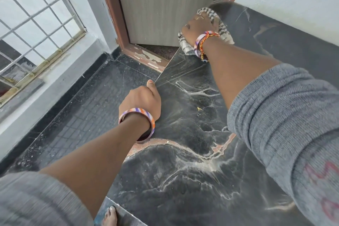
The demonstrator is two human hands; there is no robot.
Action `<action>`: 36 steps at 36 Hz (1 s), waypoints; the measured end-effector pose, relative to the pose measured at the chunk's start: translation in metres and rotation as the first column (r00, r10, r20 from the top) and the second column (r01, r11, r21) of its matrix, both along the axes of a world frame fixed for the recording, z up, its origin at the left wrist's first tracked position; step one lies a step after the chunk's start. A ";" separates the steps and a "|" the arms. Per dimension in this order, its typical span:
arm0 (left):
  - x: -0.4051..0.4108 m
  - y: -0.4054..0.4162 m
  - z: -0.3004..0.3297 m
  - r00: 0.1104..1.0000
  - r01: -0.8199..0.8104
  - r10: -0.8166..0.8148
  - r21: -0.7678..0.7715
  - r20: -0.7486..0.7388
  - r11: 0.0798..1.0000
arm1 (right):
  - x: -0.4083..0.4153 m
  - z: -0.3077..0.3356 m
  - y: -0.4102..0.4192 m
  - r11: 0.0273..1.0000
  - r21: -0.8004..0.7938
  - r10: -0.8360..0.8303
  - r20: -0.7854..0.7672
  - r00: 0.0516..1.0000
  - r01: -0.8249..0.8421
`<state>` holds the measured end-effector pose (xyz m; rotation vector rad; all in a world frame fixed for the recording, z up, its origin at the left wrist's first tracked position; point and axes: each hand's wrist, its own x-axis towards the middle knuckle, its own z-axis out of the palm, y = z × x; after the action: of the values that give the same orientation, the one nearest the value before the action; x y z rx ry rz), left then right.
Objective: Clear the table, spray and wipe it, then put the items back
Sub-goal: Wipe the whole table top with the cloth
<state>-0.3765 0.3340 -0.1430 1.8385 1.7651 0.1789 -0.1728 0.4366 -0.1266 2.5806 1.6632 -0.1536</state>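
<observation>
The table (192,161) is a black marble slab with white and pink veins, and it fills the right and lower part of the view. My right hand (197,27) presses a checked white and grey cloth (222,30) flat on the slab's far corner, close to the door. My left hand (141,97) grips the slab's left edge, thumb on top and fingers curled under. Both wrists wear striped bangles, and grey sleeves are pushed up both arms. No other items are on the slab.
A grey door (161,5) in a chipped brown frame (145,55) stands just beyond the slab's far corner. A barred window (33,24) is at the left. Dark speckled floor (82,112) lies below the left edge. A white wall (293,2) borders the slab's right side. My bare foot (110,215) shows at the bottom.
</observation>
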 end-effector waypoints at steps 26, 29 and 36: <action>-0.068 0.011 0.007 0.889 0.017 0.018 -0.071 0.458 0.997 | -0.166 -0.016 -0.124 0.993 0.113 0.057 -0.112 0.992 -0.044; -0.089 0.010 0.012 0.867 0.089 -0.082 0.010 0.492 0.996 | -0.190 -0.016 -0.143 0.995 0.088 0.044 -0.095 0.995 -0.035; -0.138 0.000 0.012 0.834 0.317 -0.388 0.234 0.393 0.919 | -0.245 -0.020 -0.184 0.995 0.093 -0.037 -0.113 0.993 0.047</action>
<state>-0.5142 0.3338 -0.1310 2.0119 1.1090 0.5516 -0.4176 0.2529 -0.1462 2.7256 1.6924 -0.2307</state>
